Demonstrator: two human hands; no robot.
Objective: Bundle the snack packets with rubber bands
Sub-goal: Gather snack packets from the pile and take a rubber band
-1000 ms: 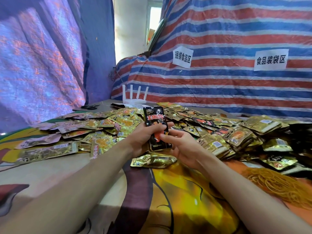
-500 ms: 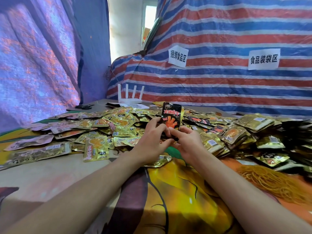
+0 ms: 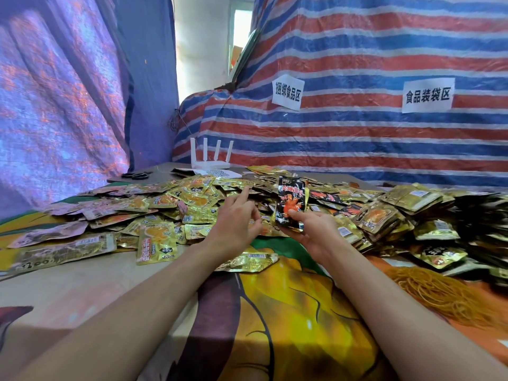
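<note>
Daylight streams through a pale window [image 3: 242,28] between a purple-blue woven tarpaulin [image 3: 57,94] at left and a red-white-blue striped tarpaulin [image 3: 371,45] bearing two white paper signs [image 3: 288,92].

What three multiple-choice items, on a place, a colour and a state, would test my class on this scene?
1. Where do the rubber bands lie?
A by the right arm
B beside the router
C beside the scissors
2. What colour is the front of the held packet?
A pink
B black
C gold
3. How is the left hand?
A open, holding nothing
B gripping scissors
C pinching a band
Answers: 1 A, the orange heap lies just right of that forearm. 2 B, the right hand holds up a black front with red print. 3 A, its fingers are loose and nothing is in them.
</note>
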